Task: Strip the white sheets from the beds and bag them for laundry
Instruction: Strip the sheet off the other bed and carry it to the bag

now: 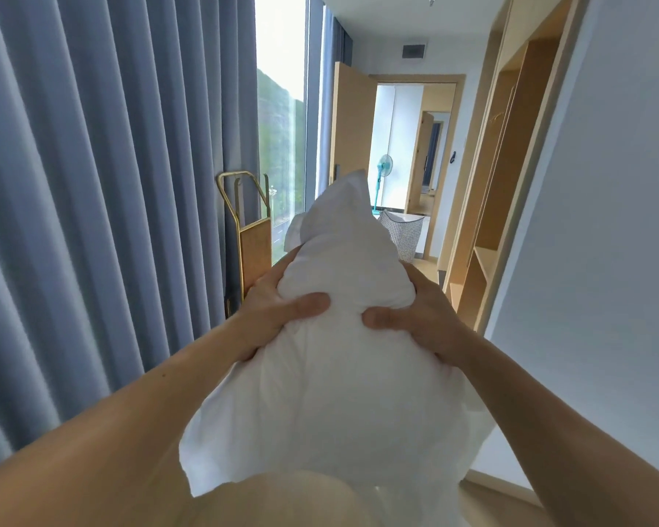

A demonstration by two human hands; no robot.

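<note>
A white pillow in its white case (331,378) is held up in front of me, one end pointing away toward the doorway. My left hand (278,313) grips its left side with the thumb pressed into the fabric. My right hand (415,317) grips the right side the same way, thumb on top. The loose open end of the case hangs down near my body. A checked laundry bag (406,233) stands on the floor beyond the pillow, partly hidden by it. No bed is in view.
Blue-grey curtains (111,184) cover the left side beside a tall window (280,146). A gold luggage rack (250,237) stands by the curtain. Open wooden shelving (503,207) and a white wall (605,241) line the right. Ahead, an open door (349,123) and a teal fan (383,176).
</note>
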